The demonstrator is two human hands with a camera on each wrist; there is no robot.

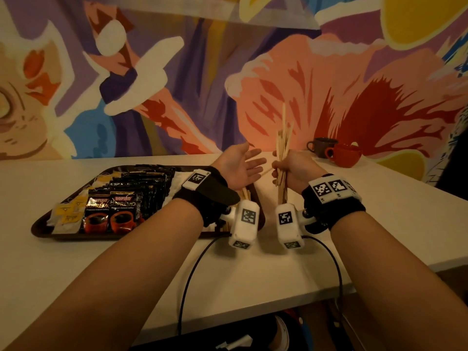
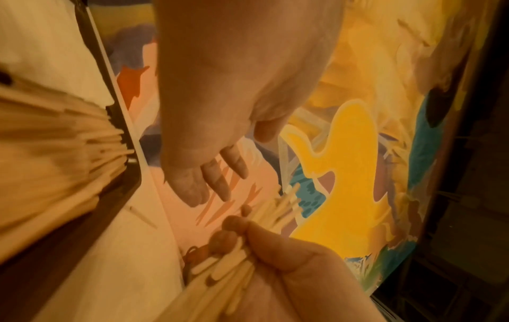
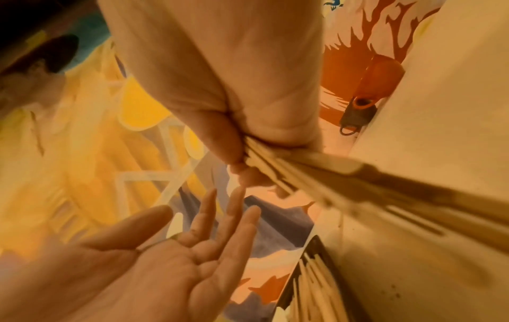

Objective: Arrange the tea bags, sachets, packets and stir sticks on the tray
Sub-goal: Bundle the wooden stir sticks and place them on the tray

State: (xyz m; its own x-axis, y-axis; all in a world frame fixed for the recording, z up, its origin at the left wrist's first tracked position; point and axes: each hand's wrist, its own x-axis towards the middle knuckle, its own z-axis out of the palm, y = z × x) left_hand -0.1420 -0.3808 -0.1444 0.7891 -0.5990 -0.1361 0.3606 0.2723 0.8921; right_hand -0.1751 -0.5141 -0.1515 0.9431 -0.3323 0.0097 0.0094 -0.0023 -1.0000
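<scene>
**Right hand's got a fistful of stir sticks, left hand just hanging open next to it**

So in the head view, the right hand (image 1: 291, 171) sits right of centre, fingers curled tight around a bundle of wooden stir sticks (image 1: 283, 148) held upright, tips poking up in front of the painted wall (image 1: 177, 72). The right wrist view shows the same grip, with the sticks fanning out below the fist towards the right edge of the frame

The left hand (image 1: 239, 165) is just left of it, palm turned up, fingers straight and spread loosely, holding nothing. Its fingertips come near the bundle, but I can't tell if they actually touch

The dark tray (image 1: 43, 228) lies in the lower left middle of the head view on the white table (image 1: 379, 211). On it are black coffee sachets (image 1: 121, 211) in overlapping rows, tea bags (image 1: 67, 214) with yellow tags at the left end, and more loose sticks (image 3: 311, 289) at the tray's right end, under the left wrist

Two cups, a dark cup (image 1: 323, 146) and a red cup (image 1: 345, 154), stand by the wall at centre right
</scene>
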